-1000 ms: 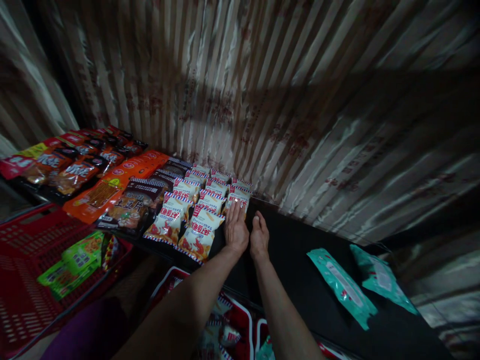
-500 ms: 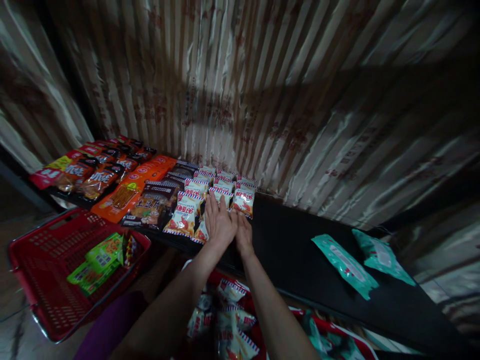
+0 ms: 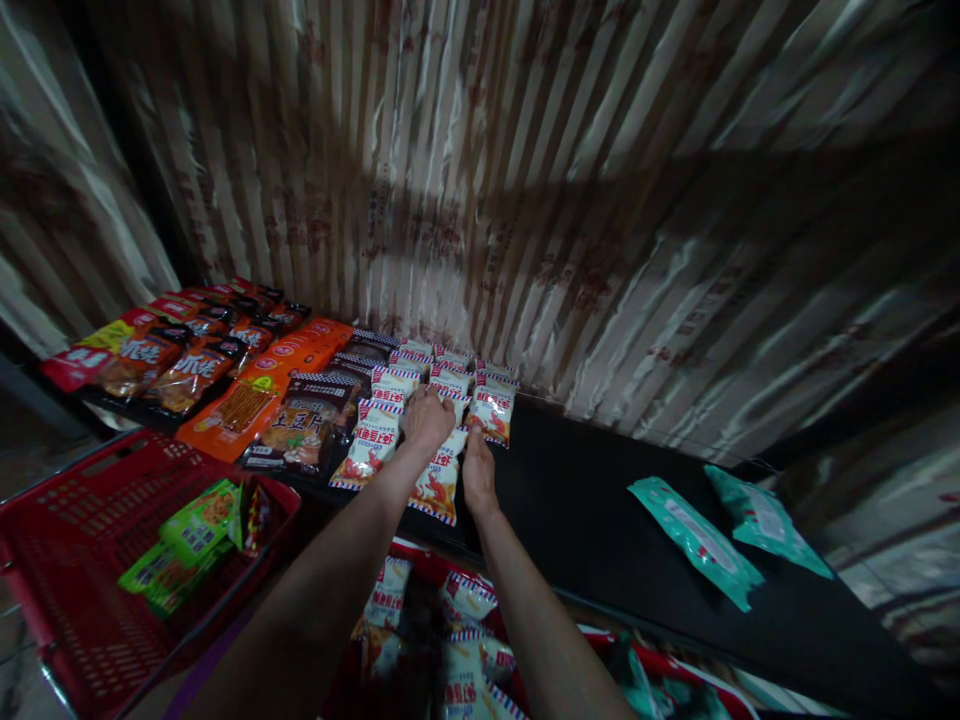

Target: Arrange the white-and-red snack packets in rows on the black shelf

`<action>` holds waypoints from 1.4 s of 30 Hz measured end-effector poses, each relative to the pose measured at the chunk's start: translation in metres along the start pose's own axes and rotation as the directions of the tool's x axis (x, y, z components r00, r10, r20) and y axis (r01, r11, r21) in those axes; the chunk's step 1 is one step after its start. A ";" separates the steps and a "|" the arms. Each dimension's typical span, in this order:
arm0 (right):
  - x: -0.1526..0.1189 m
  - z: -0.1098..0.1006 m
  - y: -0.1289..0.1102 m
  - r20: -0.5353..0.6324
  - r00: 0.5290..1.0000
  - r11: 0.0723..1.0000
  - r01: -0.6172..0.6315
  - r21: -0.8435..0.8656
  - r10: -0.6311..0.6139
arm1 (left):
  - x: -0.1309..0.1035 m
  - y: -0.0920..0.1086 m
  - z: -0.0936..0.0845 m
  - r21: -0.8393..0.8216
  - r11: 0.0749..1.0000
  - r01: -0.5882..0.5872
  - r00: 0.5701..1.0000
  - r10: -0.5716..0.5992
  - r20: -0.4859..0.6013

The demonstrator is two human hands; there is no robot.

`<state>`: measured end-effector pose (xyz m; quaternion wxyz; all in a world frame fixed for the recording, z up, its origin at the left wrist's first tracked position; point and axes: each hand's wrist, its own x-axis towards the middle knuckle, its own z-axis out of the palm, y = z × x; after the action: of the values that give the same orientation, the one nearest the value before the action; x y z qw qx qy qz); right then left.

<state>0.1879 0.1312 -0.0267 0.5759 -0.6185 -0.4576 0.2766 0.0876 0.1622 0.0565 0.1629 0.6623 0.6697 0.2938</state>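
Observation:
Several white snack bags with red lettering lie in rows on the black shelf. My left hand bends its fingers over the middle row, at the upper end of the front bag; its fingertips are partly hidden, so I cannot make out a grip. Just right of that bag is my right hand, upright on its edge, its fingertips near the bag's right side and below the right row's bag.
Left on the shelf lie brown bags, orange packs and red packs. Two teal packs lie at right. A red basket holding green packs stands front left. Below the shelf, more white bags lie in a red container.
My hands have drawn apart. My left hand has moved slightly left and its fingers have bent; my right hand has come lower. The front middle bag now shows more fully, nearer the shelf's edge.

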 end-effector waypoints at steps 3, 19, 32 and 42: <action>-0.001 0.000 -0.007 0.022 0.996 0.995 -0.091 -0.044 0.092 | 0.001 -0.003 0.003 0.010 1.000 -0.029 0.999 0.029 -0.040; -0.014 0.002 -0.028 -0.193 0.974 0.982 0.088 -0.169 -0.120 | -0.002 -0.024 -0.015 -0.068 0.990 -0.121 0.977 0.107 -0.184; -0.073 0.091 -0.089 0.158 0.975 0.983 0.168 -0.067 -0.156 | -0.018 -0.089 -0.058 -0.061 0.998 -0.021 1.000 0.021 -0.006; -0.068 0.113 -0.082 0.137 0.990 0.988 0.043 -0.151 -0.023 | -0.012 -0.093 -0.064 -0.092 0.996 -0.007 0.999 0.012 0.052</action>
<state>0.0399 0.1163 0.0190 0.4989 -0.6330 -0.5256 0.2722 -0.0247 0.1433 0.0474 0.2094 0.6647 0.6479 0.3076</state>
